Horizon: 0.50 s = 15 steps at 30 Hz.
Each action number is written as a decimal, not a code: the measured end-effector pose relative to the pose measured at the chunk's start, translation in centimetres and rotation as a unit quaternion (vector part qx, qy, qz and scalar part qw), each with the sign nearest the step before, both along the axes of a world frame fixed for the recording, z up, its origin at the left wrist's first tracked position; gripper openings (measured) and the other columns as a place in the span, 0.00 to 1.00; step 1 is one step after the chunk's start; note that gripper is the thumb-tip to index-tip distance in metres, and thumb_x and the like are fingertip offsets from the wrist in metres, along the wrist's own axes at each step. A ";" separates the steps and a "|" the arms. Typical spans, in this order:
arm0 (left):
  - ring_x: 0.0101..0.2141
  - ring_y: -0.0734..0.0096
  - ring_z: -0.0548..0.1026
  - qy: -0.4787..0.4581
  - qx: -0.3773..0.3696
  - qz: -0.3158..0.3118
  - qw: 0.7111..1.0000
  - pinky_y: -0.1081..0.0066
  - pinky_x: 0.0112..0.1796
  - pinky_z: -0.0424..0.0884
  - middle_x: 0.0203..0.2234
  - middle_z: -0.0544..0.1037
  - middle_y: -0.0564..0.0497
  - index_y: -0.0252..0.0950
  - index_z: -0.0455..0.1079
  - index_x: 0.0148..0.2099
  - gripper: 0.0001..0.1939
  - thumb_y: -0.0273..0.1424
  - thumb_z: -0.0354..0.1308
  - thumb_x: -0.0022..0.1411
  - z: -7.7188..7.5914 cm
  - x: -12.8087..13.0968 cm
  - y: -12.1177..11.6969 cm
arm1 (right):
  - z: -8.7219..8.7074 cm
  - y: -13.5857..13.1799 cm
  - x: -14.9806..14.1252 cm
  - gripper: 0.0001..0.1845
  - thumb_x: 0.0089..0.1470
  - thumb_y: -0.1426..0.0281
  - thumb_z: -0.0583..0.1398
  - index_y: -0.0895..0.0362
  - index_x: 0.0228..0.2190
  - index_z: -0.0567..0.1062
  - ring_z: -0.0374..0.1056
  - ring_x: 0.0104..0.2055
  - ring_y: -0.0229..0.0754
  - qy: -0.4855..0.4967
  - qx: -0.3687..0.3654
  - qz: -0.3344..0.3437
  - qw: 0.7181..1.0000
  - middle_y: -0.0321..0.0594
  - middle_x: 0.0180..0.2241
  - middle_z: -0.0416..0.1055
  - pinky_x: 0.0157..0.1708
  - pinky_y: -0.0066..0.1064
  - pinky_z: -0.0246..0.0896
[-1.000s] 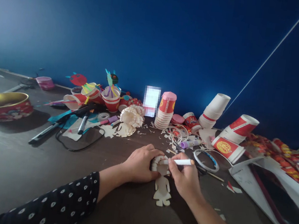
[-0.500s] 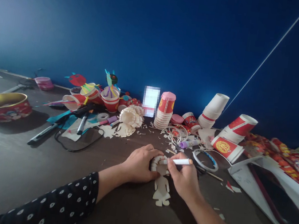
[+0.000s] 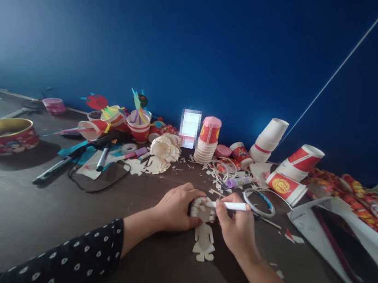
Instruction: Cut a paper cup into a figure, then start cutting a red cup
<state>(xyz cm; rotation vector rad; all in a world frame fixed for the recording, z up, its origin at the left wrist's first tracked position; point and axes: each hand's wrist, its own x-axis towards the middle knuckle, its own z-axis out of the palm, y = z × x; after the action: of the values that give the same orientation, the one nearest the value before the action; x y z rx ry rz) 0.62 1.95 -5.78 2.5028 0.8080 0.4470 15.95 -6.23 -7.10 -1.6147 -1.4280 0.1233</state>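
Observation:
A cream paper doll cutout (image 3: 203,241) lies flat on the dark table, its head edged with a ring of curled paper strips. My left hand (image 3: 178,205) is closed on the left side of that head, thumb low and fingers at the top. Between the thumb and fingers of my right hand (image 3: 238,222) is a white marker (image 3: 238,206) with an orange end, held nearly level. Its tip points left at the curls along the top of the head, where small reddish marks show. Whether the tip touches the paper I cannot tell.
Beyond my hands are a ruffled paper piece (image 3: 165,147), a stack of paper cups (image 3: 205,146) and paper scraps. To the right, a phone (image 3: 352,251) rests on a white tray (image 3: 299,214). At left are a black marker (image 3: 103,157), a cable and a red bowl (image 3: 4,138).
My right hand and the marker have shifted slightly right, showing more of the doll's head and its right-hand curls. My left hand keeps its hold.

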 end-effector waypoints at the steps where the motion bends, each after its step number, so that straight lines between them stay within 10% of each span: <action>1: 0.38 0.64 0.69 0.000 -0.001 0.001 1.000 0.67 0.40 0.65 0.36 0.68 0.50 0.41 0.65 0.48 0.26 0.35 0.60 0.42 0.0 0.0 0.0 | 0.1 -0.1 0.0 0.10 0.51 0.66 0.55 0.55 0.21 0.64 0.58 0.15 0.36 0.003 0.003 -0.005 1.000 0.30 0.13 0.61 0.17 0.25 0.51; 15: 0.39 0.64 0.69 0.000 0.003 0.006 1.000 0.66 0.41 0.65 0.36 0.68 0.50 0.41 0.65 0.48 0.28 0.35 0.60 0.41 -0.2 0.0 0.0 | 0.1 -0.2 0.2 0.09 0.51 0.67 0.54 0.54 0.21 0.63 0.63 0.18 0.39 -0.068 -0.004 -0.029 0.997 0.32 0.15 0.64 0.21 0.26 0.55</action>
<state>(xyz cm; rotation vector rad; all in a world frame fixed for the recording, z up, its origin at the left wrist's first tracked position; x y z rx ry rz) 0.61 1.95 -6.02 2.5040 0.8244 0.4540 16.12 -6.39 -7.03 -1.6973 -1.4843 -0.0147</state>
